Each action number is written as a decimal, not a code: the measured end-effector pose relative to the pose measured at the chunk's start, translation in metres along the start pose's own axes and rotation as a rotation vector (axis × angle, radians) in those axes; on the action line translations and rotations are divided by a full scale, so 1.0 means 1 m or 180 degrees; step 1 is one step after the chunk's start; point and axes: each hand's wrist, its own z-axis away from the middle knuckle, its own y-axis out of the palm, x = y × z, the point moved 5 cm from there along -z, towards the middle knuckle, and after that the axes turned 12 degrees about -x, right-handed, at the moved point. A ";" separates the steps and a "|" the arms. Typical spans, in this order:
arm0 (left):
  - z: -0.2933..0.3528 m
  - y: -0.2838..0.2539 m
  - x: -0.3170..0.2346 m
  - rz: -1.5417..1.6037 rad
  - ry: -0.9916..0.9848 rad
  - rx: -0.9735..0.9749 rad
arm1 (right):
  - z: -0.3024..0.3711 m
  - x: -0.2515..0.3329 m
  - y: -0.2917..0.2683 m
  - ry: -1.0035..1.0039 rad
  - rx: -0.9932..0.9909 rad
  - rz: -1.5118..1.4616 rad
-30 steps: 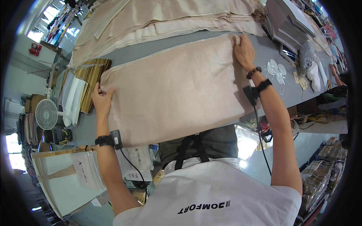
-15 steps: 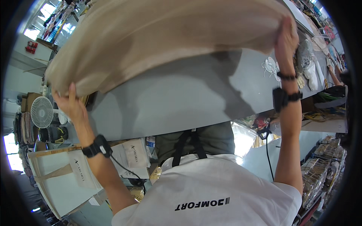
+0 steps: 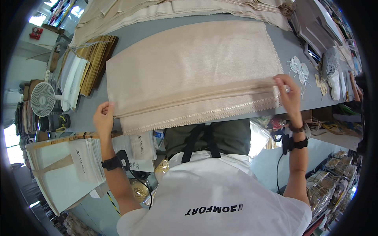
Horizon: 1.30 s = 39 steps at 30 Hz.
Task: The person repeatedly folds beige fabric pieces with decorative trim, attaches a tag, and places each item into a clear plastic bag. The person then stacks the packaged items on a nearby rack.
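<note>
A beige fabric piece [image 3: 193, 63] lies spread across the grey table [image 3: 157, 31], with a stitched, dotted trim along its near and right edges. A raised fold runs across it from side to side, close to the near edge. At the fold's left end, my left hand [image 3: 104, 119] pinches the cloth between thumb and fingers. My right hand [image 3: 289, 96] grips the right end of the same fold, fingers bent over the cloth. The near edge of the fabric reaches the table's front edge by my waist.
More beige cloth [image 3: 177, 8] is heaped along the far side. Brown and white card sheets [image 3: 94, 59] stack at left, near a white fan [image 3: 43, 99]. White tags with strings [image 3: 298, 70] lie right. Below the table's left side stands an open carton [image 3: 59, 173] of flat white packets.
The fabric has come down from the air and now lies flat on the table. Both hands have lowered toward me, and a fold now shows near the front edge.
</note>
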 end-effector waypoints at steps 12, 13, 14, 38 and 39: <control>-0.003 -0.020 -0.062 0.2956 -0.0829 -0.0031 | 0.106 0.147 0.245 0.3568 0.2652 -0.3956; -0.001 -0.022 -0.065 0.3196 -0.0683 0.0126 | 0.101 0.139 0.238 0.3699 0.2396 -0.4182; 0.001 -0.024 -0.058 0.3102 -0.0921 0.0012 | 0.095 0.131 0.230 0.3824 0.2142 -0.4402; 0.005 -0.015 -0.087 -0.0182 0.1796 -0.0324 | -0.052 -0.020 -0.008 -0.1326 -0.0114 0.1166; 0.012 -0.015 -0.084 -0.0244 0.1888 -0.0555 | -0.043 -0.017 -0.015 -0.1680 -0.0539 0.1323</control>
